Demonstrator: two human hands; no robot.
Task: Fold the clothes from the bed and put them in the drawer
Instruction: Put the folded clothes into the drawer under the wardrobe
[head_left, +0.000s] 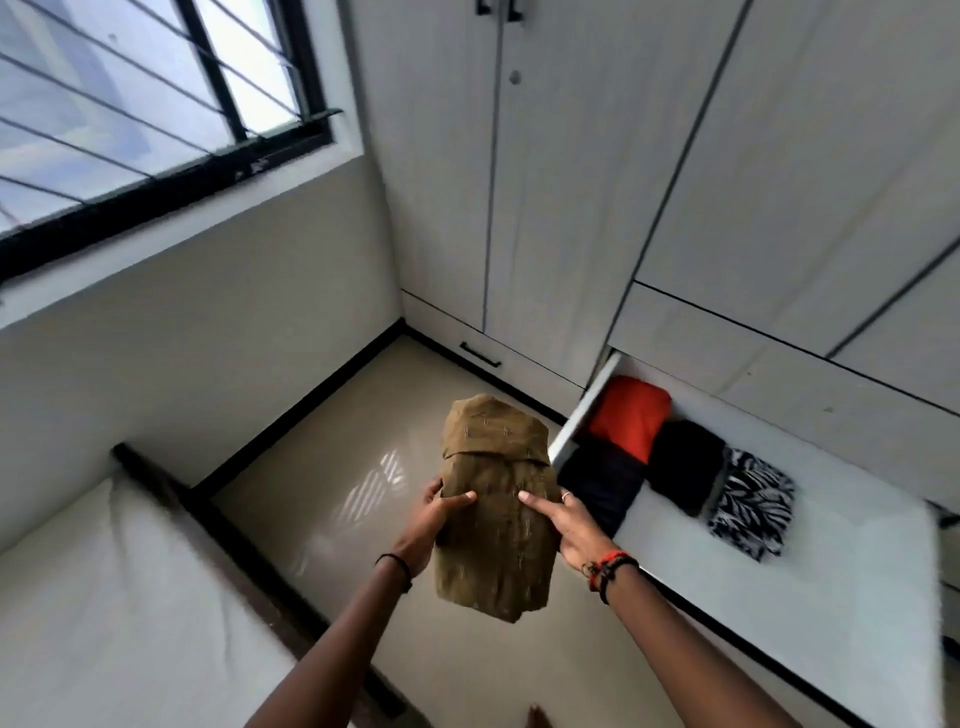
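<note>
Both arms reach straight out in front, level and almost parallel, wrists turned slightly inward. The left hand (434, 512) grips the near left edge of the folded olive-brown garment (493, 551), its thumb laid flat on top and its fingers curled round underneath. The right hand (569, 525) holds the opposite edge the same way, thumb on top pointing across towards the other thumb, with a ring showing on one finger.

The garment hangs in the air between the two hands, over the floor (332, 467). Just beyond the right hand is the open drawer (779, 597), which holds an orange bundle (631, 415), a dark blue one (602, 483), a black one (683, 462) and a black-and-white patterned one (753, 504). The bed (78, 597) lies off to the left hand's side.
</note>
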